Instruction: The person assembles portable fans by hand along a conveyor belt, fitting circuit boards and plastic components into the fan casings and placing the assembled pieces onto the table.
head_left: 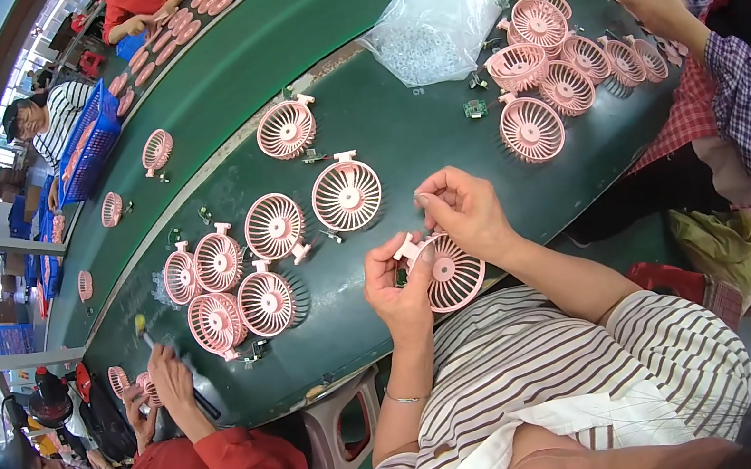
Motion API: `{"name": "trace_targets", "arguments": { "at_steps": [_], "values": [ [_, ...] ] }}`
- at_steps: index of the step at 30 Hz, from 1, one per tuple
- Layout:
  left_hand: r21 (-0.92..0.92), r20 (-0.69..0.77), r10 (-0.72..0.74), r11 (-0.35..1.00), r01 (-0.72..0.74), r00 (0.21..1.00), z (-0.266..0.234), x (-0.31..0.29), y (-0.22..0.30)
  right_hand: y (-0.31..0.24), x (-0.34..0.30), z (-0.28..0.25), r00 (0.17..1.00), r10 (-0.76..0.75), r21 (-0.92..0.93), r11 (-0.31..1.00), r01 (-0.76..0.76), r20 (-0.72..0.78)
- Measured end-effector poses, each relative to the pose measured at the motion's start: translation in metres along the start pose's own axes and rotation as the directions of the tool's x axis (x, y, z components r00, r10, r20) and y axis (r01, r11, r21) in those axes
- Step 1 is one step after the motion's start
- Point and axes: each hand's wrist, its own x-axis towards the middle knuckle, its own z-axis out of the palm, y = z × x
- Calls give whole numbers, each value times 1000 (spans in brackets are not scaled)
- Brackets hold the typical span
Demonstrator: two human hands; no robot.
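Observation:
My left hand (401, 296) is closed around the neck of a pink round fan housing (470, 288), near the table's front edge. The housing has radial slats and a small hub in its middle. By my left fingers a bit of green circuit board (400, 277) shows, partly covered. Just above the housing, my right hand (472, 216) has thumb and forefinger pressed together; whatever they pinch is too small to make out. Other pink fan housings (347, 196) with small circuit boards on wires lie on the green table beyond my left hand.
A clear plastic bag (433, 30) of small parts sits at the far side. More housings (535, 128) are heaped to the right. A conveyor belt (214, 113) runs behind the table. Co-workers sit left and right; the left one holds a tool (180, 363).

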Motion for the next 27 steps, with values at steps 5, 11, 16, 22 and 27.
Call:
{"name": "trace_targets", "arguments": {
  "at_steps": [5,11,16,22,27],
  "values": [
    [-7,38,-7,1000,7,999,0,3,-4,4,-1,-4,1000,1,-24,1000,-1,-14],
    [25,-17,29,999,-29,999,11,6,-2,8,0,-9,999,-27,-38,999,25,-33],
    [78,34,50,996,-53,998,8,6,-8,5,0,-21,996,5,-78,997,2,94],
    [157,33,101,982,-105,994,7,5,-10,0,2,-27,979,40,-77,997,-25,198],
    [227,49,162,959,-169,986,9,6,-4,0,6,-28,970,81,-70,995,-67,228]
  ]
}}
